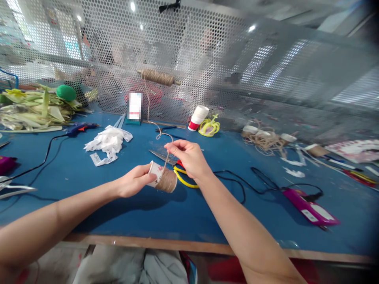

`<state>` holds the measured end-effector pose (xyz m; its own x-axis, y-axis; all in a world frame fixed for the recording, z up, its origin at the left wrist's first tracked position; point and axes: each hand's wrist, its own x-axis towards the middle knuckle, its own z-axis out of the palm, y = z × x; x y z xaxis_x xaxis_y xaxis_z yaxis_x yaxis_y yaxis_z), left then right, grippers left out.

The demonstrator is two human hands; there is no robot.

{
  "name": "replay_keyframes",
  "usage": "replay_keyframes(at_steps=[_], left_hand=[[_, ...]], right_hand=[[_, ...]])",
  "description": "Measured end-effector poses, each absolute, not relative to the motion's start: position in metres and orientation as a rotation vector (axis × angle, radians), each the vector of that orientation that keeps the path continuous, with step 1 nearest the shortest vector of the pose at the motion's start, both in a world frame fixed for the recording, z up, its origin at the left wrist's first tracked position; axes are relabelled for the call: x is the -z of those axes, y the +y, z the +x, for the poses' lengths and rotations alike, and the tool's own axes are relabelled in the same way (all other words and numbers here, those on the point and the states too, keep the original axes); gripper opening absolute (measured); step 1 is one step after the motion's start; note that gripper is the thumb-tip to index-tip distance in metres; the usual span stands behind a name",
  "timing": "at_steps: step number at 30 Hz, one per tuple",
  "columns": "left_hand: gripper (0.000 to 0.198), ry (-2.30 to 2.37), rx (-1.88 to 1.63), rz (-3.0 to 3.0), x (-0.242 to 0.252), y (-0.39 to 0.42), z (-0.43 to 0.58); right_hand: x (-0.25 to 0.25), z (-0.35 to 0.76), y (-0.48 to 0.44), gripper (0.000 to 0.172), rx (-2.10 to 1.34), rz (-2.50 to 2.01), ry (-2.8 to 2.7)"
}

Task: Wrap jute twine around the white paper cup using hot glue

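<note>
While the left hand (133, 183) grips the paper cup (161, 178) sideways above the blue table (89, 221), the right hand (188, 156) pinches the twine (147, 102) just above it, apparently guiding the strand from the spool (156, 77) onto the cup's wrapped half.

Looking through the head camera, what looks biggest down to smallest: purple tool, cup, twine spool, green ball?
1. Purple tool.
2. Cup and twine spool look about alike; the spool sits farther back, so unsure.
3. Green ball, also far back.
</note>
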<state>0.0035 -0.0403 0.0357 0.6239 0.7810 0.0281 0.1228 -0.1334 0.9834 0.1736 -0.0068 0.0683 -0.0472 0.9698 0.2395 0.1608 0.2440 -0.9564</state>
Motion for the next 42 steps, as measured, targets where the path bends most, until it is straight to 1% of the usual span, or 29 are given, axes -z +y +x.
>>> replay_keyframes(at_steps=[5,12,16,22,33,42], left_hand=[[0.032,0.757,-0.689,1.609,-0.036,-0.04,0.005],[0.029,0.85,-0.664,1.435,-0.023,-0.032,0.007],[0.028,0.809,-0.649,1.466,-0.026,-0.034,0.006],[0.031,0.72,-0.716,1.556,-0.033,-0.039,0.004],[0.029,0.631,-0.786,1.94,-0.037,-0.044,-0.003],[0.02,0.513,-0.91,2.371,-0.029,-0.039,-0.005]], right_hand=[[-0.069,0.173,-0.008,0.02,-0.954,-1.132,-1.446],[-0.077,0.172,-0.02,0.019,-0.841,-1.074,-1.502],[-0.072,0.172,-0.013,0.019,-0.872,-1.119,-1.47],[-0.068,0.174,-0.007,0.018,-0.924,-1.158,-1.445],[-0.064,0.17,-0.01,0.019,-1.035,-1.171,-1.511],[-0.051,0.168,-0.008,0.023,-1.322,-1.153,-1.469]])
